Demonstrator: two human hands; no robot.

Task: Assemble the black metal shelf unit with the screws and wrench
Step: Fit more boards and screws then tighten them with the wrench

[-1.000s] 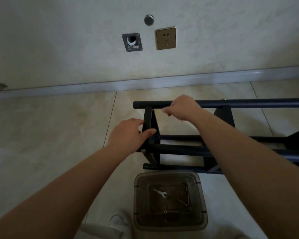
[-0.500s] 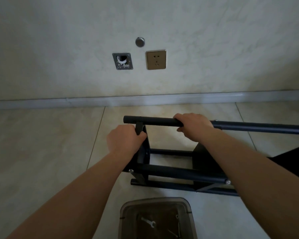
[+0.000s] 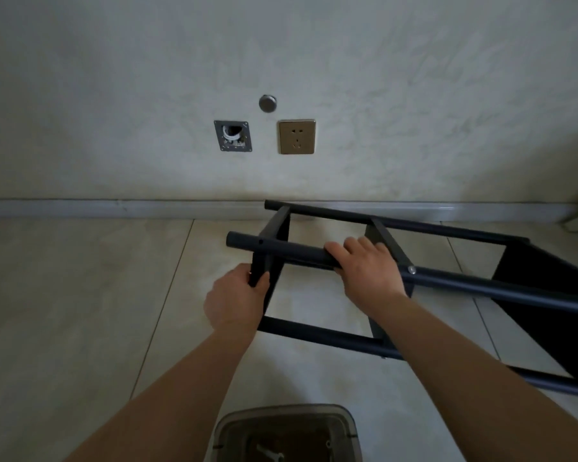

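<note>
The black metal shelf unit (image 3: 447,281) lies on its side on the tiled floor, its long round posts running from centre to the right edge. My left hand (image 3: 236,303) grips the flat end crossbar at the frame's left end. My right hand (image 3: 369,271) is curled over the upper near post, just left of a silver screw head (image 3: 411,269). A silver wrench (image 3: 270,456) lies inside the clear plastic box (image 3: 287,415) at the bottom edge of the view; most of the box is cut off.
The wall stands close behind the frame, with a skirting board (image 3: 114,208) along the floor. A brass socket (image 3: 296,137), an open wall box (image 3: 233,136) and a round metal cap (image 3: 267,103) sit on the wall. Bare floor tiles spread to the left.
The frame has been turned and tilted, so its far post now shows near the skirting board. Both hands kept their hold and moved with it. The plastic box slid lower in view.
</note>
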